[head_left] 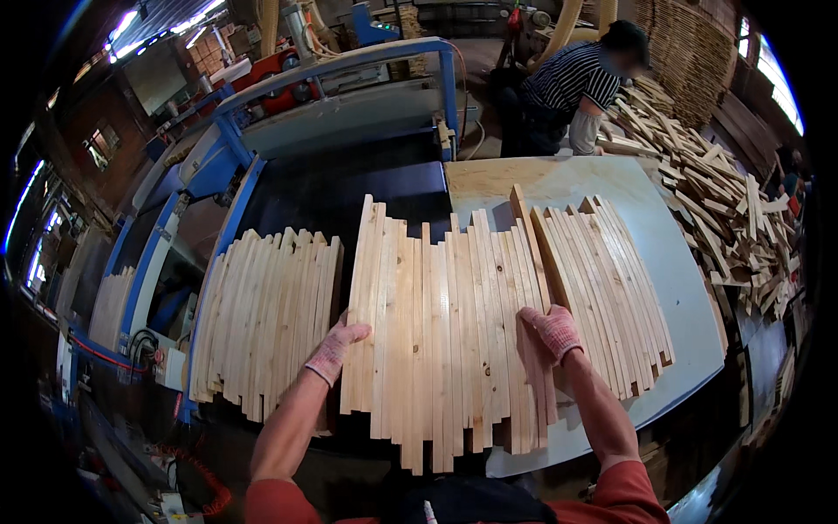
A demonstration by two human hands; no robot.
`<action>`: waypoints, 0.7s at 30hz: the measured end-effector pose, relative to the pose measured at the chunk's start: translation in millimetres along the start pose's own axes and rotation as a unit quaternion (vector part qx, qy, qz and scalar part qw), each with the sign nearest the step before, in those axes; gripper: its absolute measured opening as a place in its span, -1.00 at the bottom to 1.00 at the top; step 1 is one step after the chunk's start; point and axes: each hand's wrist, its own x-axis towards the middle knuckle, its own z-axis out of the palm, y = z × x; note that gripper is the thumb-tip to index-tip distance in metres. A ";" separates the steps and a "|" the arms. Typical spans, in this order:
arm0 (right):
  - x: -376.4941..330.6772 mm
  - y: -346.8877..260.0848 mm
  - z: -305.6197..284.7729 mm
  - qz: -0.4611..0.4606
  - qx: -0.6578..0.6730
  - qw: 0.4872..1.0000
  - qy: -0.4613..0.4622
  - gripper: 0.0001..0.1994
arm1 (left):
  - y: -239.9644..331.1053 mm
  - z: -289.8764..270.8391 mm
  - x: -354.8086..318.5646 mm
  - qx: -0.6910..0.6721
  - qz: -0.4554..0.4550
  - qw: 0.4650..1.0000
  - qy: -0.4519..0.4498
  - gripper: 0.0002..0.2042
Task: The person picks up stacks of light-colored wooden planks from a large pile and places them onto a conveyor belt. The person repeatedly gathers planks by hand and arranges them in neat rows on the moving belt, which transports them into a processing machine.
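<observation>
A row of pale wooden strips [436, 323], standing side by side with uneven ends, lies in front of me between my two hands. My left hand [339, 347], in a pinkish knit glove, grips its left edge with the thumb on top. On the opposite edge my right hand [556, 332], gloved alike, presses inward with the thumb over the strips. The fingers under each edge are partly hidden. One strip [529, 240] near the right hand sticks out farther than its neighbours. A second row of strips [266, 319] lies left of my left hand, and a third row [608, 297] is right of my right hand.
A blue-framed machine with a dark belt [345, 188] stands ahead. The strips at right rest on a pale table board [690, 306]. Beyond it, a person in a striped shirt [567, 83] bends beside a heap of loose wood pieces [707, 188]. Stacked wood [685, 57] rises behind.
</observation>
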 end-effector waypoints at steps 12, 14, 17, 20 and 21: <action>22.7 1.1 9.5 -0.081 -0.075 0.994 -0.005 -0.19 | 42.5 36.2 -17.5 0.656 -0.110 0.744 0.062 -0.28; 19.7 -7.1 19.4 -0.100 -0.087 0.991 -0.001 -0.17 | 57.7 47.9 -35.4 0.701 -0.129 0.697 0.083 -0.40; 13.4 -25.4 33.1 -0.085 -0.105 0.990 -0.028 -0.16 | 55.9 63.3 -52.4 0.692 0.002 0.716 0.085 -0.41; 17.7 -21.4 41.3 -0.106 -0.087 0.990 -0.031 -0.10 | 37.5 94.1 -45.3 0.661 0.159 0.732 0.048 -0.34; 18.4 -17.5 45.1 -0.131 -0.077 0.988 -0.028 -0.06 | 22.2 104.3 -38.2 0.641 0.213 0.736 0.034 -0.31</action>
